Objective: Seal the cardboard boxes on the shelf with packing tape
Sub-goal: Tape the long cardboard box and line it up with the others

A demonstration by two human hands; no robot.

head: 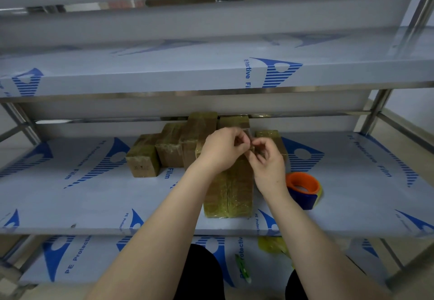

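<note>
A long taped cardboard box (229, 194) lies lengthwise on the middle shelf (94, 201), reaching to its front edge. Above its far end, my left hand (222, 150) and my right hand (267, 161) meet fingertip to fingertip and pinch a small piece of clear packing tape (250, 145) between them. Behind stand several more taped boxes (173, 147) in a cluster. The tape dispenser (303, 189), orange ring on a blue body, rests on the shelf just right of my right wrist.
The upper shelf (211, 74) overhangs the work area closely. Steel uprights (375, 111) stand at both sides. On the lower shelf lie crumpled yellowish tape scraps (273, 245) and a green pen-like tool (243, 268). Dark-clothed knees show at the bottom.
</note>
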